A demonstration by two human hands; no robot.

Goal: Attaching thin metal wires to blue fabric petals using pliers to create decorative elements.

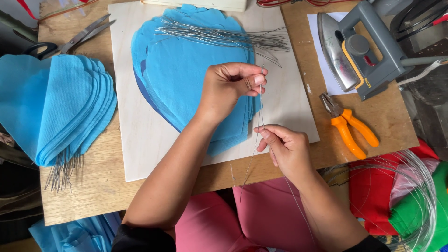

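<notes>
Two hands pinch thin wires (259, 119) above the table (102, 186): left hand (231, 86) grasps the top, right hand (287, 149) the lower part (strand count unclear); one orange pliers (350, 127); one scissors (70, 39); one iron (359, 49).

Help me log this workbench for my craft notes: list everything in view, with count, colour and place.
thin wire: a few strands, silver, pinched between both hands
wire bundle: many, silver, on the flat blue stack
flat fabric petals: a stack, blue, on the pale board
pale board: one, off-white, middle of the table
wired petals: a fanned stack, blue, left of the board
scissors: one, grey with dark handles, far left
iron: one, grey, tipped up at far right
pliers: one, orange handles, right of the board
wire coil: one, silver, lower right
table: one, wooden
left hand: one, upper wire end
right hand: one, lower down
</notes>
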